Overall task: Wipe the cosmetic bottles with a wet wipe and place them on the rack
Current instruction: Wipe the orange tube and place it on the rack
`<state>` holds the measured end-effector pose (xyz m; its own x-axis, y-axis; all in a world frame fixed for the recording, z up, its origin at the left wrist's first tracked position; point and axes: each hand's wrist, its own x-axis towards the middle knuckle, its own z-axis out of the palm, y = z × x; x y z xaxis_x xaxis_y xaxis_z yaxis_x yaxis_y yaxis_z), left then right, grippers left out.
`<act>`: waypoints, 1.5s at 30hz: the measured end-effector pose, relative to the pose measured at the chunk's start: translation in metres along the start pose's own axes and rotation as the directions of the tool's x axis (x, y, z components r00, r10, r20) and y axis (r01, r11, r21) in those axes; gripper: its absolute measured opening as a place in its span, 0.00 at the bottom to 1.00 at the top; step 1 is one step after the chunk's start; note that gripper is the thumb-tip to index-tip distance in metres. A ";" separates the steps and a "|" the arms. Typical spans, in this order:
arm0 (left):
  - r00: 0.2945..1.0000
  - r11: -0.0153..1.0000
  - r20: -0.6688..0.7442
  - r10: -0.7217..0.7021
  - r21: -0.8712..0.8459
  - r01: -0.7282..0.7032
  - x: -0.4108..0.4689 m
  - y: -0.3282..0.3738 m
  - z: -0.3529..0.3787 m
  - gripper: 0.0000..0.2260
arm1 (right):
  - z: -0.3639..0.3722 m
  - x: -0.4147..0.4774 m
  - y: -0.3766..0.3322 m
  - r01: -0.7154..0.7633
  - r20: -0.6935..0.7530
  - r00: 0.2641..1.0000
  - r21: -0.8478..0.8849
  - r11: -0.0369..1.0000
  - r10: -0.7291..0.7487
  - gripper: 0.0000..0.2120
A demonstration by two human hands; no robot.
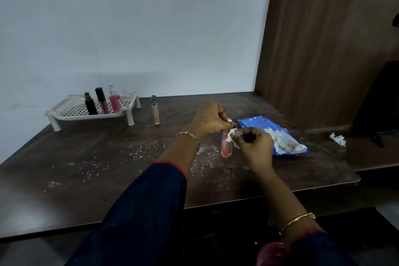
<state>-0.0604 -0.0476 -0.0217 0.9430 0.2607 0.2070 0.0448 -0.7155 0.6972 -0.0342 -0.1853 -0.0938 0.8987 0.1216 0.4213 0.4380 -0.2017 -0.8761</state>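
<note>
A clear bottle with pink liquid stands upright on the dark table. My left hand grips its top from above. My right hand pinches a white wet wipe against the bottle's upper side. At the back left, a cream plastic rack holds three bottles: a dark one, a black-capped pink tube and a pink spray bottle. A slim clear tube with a silver cap stands on the table just right of the rack.
A blue wet-wipe pack lies open right of my hands. A crumpled used wipe sits farther right near a dark object. White crumbs are scattered over the table's middle. A brown wooden panel rises at the back right.
</note>
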 end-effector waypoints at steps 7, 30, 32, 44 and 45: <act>1.000 1.000 0.017 -0.010 -0.009 0.010 0.000 0.002 -0.001 0.11 | 0.000 0.009 0.004 -0.078 0.042 0.996 0.104 0.992 0.074 0.04; 1.000 0.999 -0.002 -0.004 0.041 0.004 0.003 0.001 0.000 0.12 | 0.009 -0.028 0.004 0.405 0.020 0.903 -0.368 0.837 -0.429 0.03; 1.000 0.999 0.002 0.006 0.042 -0.006 0.003 0.001 0.000 0.11 | 0.014 -0.033 0.001 0.431 0.086 0.896 -0.396 0.811 -0.435 0.05; 0.994 0.998 0.097 0.057 0.031 -0.060 0.001 0.006 -0.005 0.09 | 0.014 -0.044 -0.006 0.300 0.193 0.948 -0.268 0.916 -0.254 0.07; 0.992 0.998 0.117 0.054 0.026 -0.058 0.001 0.005 -0.007 0.10 | 0.009 -0.041 -0.003 0.243 0.167 0.964 -0.248 0.938 -0.206 0.06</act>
<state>-0.0618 -0.0466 -0.0127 0.9761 0.1440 0.1628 -0.0011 -0.7459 0.6661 -0.0731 -0.1806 -0.1106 0.7729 0.3213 0.5472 0.6345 -0.4007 -0.6609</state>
